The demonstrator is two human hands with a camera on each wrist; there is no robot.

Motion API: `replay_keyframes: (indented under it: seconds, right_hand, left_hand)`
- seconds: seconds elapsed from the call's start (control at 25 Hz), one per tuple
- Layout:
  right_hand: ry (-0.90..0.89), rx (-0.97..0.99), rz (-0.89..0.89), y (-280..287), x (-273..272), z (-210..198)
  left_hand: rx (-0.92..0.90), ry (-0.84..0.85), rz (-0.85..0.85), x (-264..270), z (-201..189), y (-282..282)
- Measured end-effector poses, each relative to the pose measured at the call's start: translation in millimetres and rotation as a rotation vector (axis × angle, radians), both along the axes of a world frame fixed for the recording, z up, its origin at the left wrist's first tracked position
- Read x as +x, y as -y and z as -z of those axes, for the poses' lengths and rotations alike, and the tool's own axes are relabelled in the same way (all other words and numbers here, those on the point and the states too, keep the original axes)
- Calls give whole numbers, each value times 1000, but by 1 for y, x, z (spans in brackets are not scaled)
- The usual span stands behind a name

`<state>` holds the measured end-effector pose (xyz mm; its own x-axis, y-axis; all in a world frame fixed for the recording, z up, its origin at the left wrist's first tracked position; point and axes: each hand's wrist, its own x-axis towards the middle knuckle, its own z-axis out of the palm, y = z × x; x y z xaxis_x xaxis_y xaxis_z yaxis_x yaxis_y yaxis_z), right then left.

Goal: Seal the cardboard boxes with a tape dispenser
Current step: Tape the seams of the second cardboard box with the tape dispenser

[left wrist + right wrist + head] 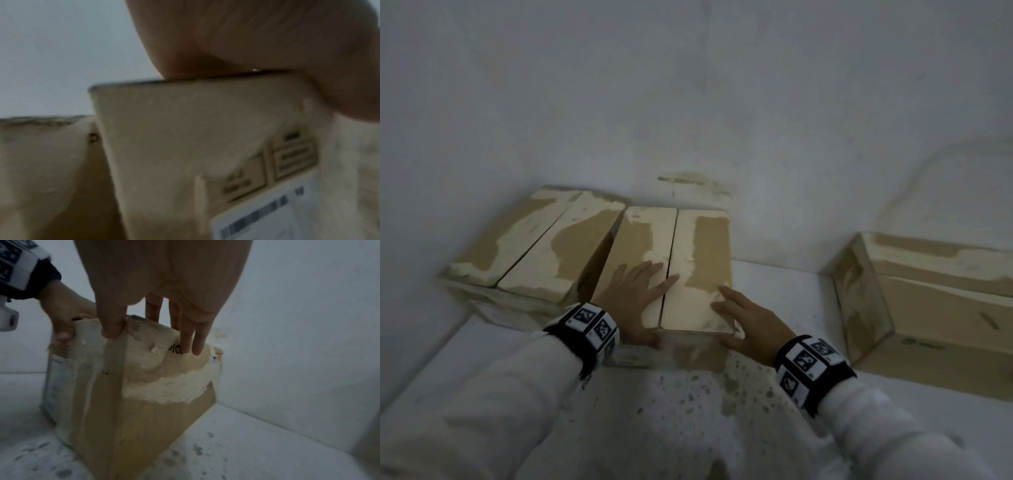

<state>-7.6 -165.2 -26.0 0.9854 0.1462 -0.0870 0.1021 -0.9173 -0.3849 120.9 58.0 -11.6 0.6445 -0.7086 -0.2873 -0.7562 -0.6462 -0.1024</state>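
1. Middle box (pixel 681 274), ctr of head view: stands on the white speckled surface (pixel 688 411), flaps down, seam running top to bottom of frame. No tape visible along seam; top skin torn pale in patches.
2. Left hand (pixel 635 291), lower ctr: fingers spread flat on the top, tips at or across the seam; thumb hooked over the near edge, seen at left of the rt wrist view (pixel 63 335). Judged: pressing flaps shut while steadying the box.
3. Right hand (pixel 746 325), lower ctr-right: fingers straight, laid along the box's rt side near the top edge; thumb (pixel 112 331) sits on the near corner. Holds nothing else. Judged: bracing or squaring the box, poss. about to shift it.
4. Tape dispenser: not in any view; location cannot be told. Sealing of this box judged not yet started.
5. Left box (pixel 530 246), mid-left of frame: just beside middle box, flaps closed, seam bare as far as blur allows.
6. Right box (pixel 928 301), rt edge of frame: well apart, against the wall (pixel 688 102).
7. Left wrist view: blurred; shows box face with a barcode label (pixel 267 216), lower right.
8. Risk, judged: flaps may spring up if lt hand lifts before tape goes on.
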Motion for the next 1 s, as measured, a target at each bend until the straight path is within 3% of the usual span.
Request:
replay_keyframes:
  seconds: [0.12, 0.32, 0.48, 0.6, 0.76, 0.88, 1.0]
  right_hand:
    - [-10, -14, 53, 24, -18, -1]
    - [56, -3, 163, 52, -56, -1]
    - [-202, 88, 449, 129, -123, 13]
    - [-442, -72, 536, 183, -180, 27]
    - [-660, -307, 366, 211, -222, 56]
    - [-638, -449, 203, 203, -232, 75]
    - [-552, -458, 104, 197, -237, 83]
  left_hand:
    - [16, -74, 115, -18, 13, 27]
    - [-6, -48, 28, -52, 21, 55]
    - [-51, -44, -84, -84, 24, 74]
    - [-83, -48, -163, -112, 24, 94]
    - [-122, -20, -212, -153, 23, 120]
    - [-133, -29, -248, -187, 24, 143]
    - [-147, -26, -294, -218, 27, 165]
